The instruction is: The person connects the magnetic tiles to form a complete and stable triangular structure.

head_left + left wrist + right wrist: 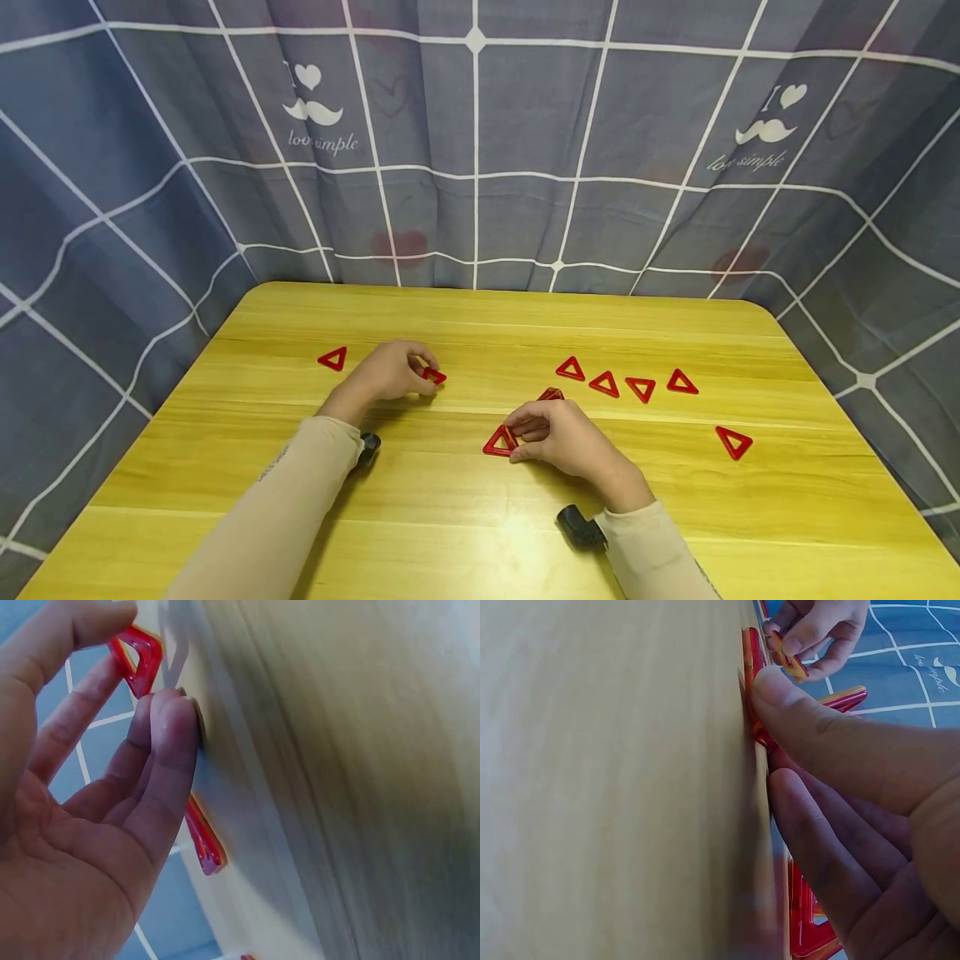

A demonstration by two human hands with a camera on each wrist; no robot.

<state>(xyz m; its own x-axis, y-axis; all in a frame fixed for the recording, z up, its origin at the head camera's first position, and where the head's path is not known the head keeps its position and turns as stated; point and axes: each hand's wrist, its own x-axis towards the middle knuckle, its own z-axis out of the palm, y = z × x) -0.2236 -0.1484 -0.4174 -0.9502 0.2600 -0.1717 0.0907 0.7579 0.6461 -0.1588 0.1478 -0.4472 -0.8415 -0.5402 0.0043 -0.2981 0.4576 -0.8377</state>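
In the head view my left hand [393, 369] is raised just over the table and pinches a small red open-centred triangle [441, 377] between thumb and fingertips. That triangle [154, 654] also shows at the top of the left wrist view. Lower and to the right, my right hand [562, 437] grips red triangle pieces at the tabletop. One red triangle [492, 448] lies flat there; the thumb touches it in the right wrist view. A second piece [847, 699] slants up from it, partly hidden by the fingers. Behind the right hand, more red pieces [552, 393] are partly covered.
Several red triangles [604, 384] lie scattered right of centre on the wooden table [420, 517]. One triangle [733, 442] lies farther right, and another [333, 359] is left of my left hand. A blue-grey gridded curtain [525, 108] surrounds the table's back and sides.
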